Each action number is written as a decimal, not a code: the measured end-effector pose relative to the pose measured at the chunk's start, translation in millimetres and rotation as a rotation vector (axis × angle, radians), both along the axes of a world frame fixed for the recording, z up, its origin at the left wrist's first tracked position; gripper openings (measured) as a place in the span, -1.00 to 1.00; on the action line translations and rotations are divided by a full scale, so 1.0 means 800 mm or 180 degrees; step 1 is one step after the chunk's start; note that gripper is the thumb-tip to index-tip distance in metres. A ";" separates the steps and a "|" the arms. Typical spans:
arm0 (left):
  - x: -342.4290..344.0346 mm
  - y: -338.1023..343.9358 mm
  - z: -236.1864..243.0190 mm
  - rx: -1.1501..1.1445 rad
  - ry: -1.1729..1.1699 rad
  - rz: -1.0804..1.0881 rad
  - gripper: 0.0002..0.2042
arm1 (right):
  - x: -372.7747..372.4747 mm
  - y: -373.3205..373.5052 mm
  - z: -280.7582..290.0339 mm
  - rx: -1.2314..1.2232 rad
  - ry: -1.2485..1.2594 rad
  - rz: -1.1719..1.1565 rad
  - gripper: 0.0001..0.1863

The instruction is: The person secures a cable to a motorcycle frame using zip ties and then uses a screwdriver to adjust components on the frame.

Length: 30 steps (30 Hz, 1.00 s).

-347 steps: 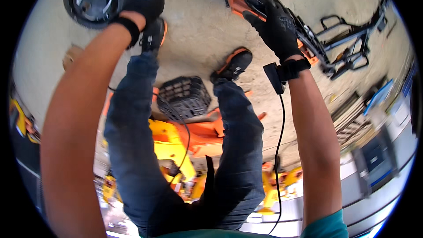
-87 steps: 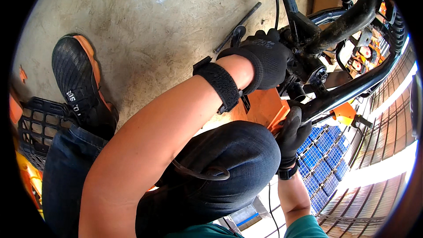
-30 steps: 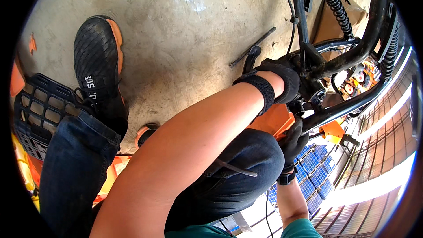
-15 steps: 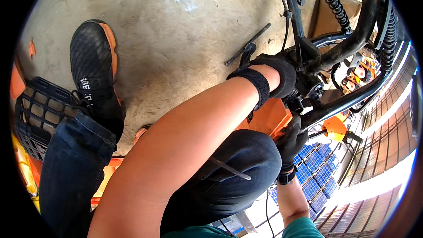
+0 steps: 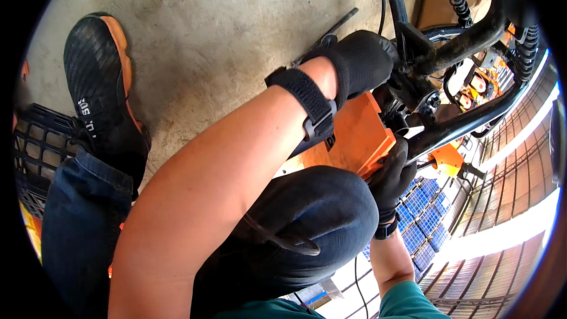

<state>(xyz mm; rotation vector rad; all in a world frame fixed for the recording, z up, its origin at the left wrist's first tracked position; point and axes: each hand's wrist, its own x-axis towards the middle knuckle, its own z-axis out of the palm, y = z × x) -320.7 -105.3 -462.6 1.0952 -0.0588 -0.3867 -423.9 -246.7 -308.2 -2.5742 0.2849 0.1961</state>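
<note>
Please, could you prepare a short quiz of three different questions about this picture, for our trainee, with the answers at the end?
1. True or false: the left hand is bare.

2. Choose one. Which colour is the angled panel just beside the right hand?
a) white
b) orange
c) green

3. Fill the gap: the thin dark rod above the left forearm in the picture lies on the ____.

Key:
1. False; it wears a black glove.
2. b, orange.
3. floor.
</note>
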 end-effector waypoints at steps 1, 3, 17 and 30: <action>-0.001 -0.002 -0.001 -0.0456 0.0338 0.0132 -0.77 | 0.000 0.000 0.000 0.0115 0.0021 -0.0124 -0.75; -0.004 -0.005 0.000 -0.0830 0.0563 0.0351 -0.73 | -0.001 0.000 0.000 0.0458 0.0050 -0.0340 -0.76; 0.006 0.039 0.015 -0.0599 0.0423 -0.0527 -0.85 | -0.011 -0.013 0.000 -0.0222 -0.0014 -0.0212 -0.63; 0.032 0.047 0.020 -0.3300 0.2526 -0.0951 -0.75 | -0.025 -0.026 0.002 -0.0684 0.0089 0.0288 -0.60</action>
